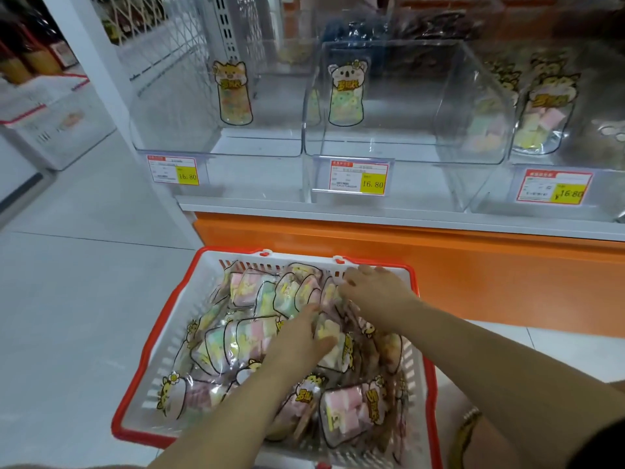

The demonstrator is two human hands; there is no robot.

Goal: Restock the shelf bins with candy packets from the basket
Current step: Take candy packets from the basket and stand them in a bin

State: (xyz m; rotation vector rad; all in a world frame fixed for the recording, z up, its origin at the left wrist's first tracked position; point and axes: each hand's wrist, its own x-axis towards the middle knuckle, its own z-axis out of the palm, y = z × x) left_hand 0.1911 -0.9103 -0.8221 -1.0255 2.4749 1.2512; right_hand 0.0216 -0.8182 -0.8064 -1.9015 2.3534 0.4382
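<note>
Digging in the basket [150, 336] to fill bins [169, 130]: left hand [297, 340] pinches a packet [338, 357]; right hand [372, 286], one o'clock, grip unclear.

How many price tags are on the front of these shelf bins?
3: left tag, middle tag, right tag, along the shelf front; others may be out of frame.

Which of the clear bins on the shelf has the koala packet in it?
The middle clear plastic bin: its upright candy packet bears a white koala, while the left bin holds an orange-animal packet.
</note>
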